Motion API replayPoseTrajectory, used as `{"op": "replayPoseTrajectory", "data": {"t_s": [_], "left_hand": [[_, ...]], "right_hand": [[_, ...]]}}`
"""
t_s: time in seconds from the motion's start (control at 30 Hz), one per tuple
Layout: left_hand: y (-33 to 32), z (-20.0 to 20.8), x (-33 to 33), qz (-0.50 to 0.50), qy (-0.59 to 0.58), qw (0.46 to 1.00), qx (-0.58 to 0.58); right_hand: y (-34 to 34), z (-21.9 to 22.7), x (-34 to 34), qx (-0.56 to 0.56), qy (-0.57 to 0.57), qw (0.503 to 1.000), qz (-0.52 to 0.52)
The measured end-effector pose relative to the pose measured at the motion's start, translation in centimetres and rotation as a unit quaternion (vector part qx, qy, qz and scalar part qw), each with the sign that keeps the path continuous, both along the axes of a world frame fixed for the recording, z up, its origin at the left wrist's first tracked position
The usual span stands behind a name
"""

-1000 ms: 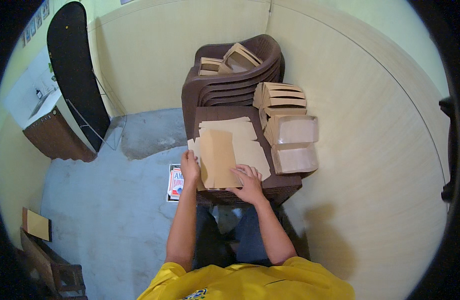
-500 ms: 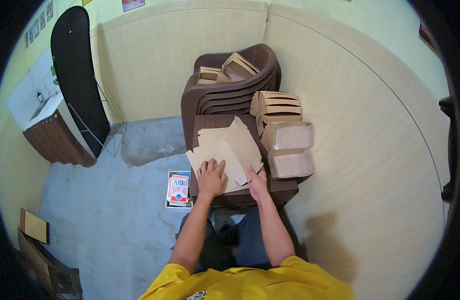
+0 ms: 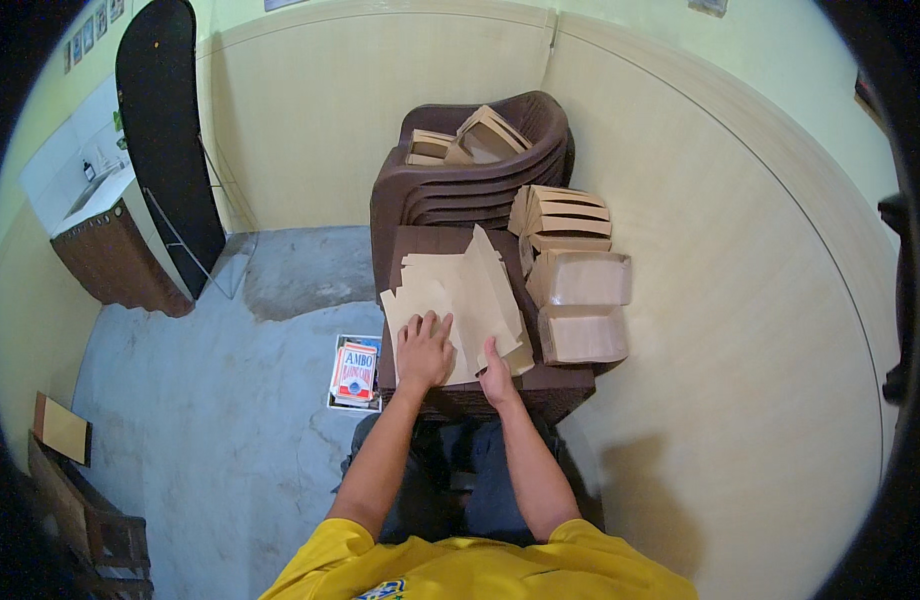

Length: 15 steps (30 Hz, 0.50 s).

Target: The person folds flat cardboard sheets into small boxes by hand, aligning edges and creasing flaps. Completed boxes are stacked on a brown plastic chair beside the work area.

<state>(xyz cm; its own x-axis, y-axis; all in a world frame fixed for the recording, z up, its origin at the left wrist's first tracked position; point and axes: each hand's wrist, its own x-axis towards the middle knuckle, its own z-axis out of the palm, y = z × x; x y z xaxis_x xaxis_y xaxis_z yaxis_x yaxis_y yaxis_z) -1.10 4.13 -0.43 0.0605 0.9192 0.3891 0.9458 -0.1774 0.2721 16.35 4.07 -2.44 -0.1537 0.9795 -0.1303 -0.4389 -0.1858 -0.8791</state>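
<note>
Flat brown cardboard box blanks (image 3: pixel 430 275) lie in a loose pile on the brown stool-like surface (image 3: pixel 425 240) in front of me. My left hand (image 3: pixel 424 350) rests on the pile with its fingers spread, pressing the top blank. At the right, my right hand (image 3: pixel 496 372) grips the side flap (image 3: pixel 488 300) of a cardboard blank, thumb on its face and fingers behind. That flap stands raised along a crease. The fingers of my right hand are partly hidden by the cardboard.
Brown stacked chairs (image 3: pixel 460 185) stand behind, with folded cardboard trays (image 3: pixel 488 135) on the seat. More folded trays (image 3: pixel 570 215) and open boxes (image 3: pixel 585 305) stand at the right, near the panelled wall. A white carton (image 3: pixel 355 372) sits on the floor at left. A black ironing board (image 3: pixel 165 140) leans far left.
My right hand has moved a little to the left, lifting the blank's right flap more upright. My left hand stays on the pile. The view has shifted slightly.
</note>
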Motion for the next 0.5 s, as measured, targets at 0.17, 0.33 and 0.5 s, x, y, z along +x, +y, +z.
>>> {"op": "replayPoseTrajectory", "data": {"t_s": [0.17, 0.33, 0.5], "left_hand": [[0.3, -1.5, -0.2, 0.022, 0.049, 0.998, -0.02], [1.3, -5.5, -2.1, -0.035, -0.059, 0.998, 0.009], [3.1, -6.7, -10.1, -0.036, -0.507, 0.855, -0.105]], "right_hand": [[-0.7, 1.9, -0.9, 0.249, -0.404, 0.874, 0.106], [-1.2, 2.7, -2.4, 0.346, -0.532, 0.761, 0.137], [-1.7, 3.0, -3.0, 0.373, -0.644, 0.654, 0.137]]}}
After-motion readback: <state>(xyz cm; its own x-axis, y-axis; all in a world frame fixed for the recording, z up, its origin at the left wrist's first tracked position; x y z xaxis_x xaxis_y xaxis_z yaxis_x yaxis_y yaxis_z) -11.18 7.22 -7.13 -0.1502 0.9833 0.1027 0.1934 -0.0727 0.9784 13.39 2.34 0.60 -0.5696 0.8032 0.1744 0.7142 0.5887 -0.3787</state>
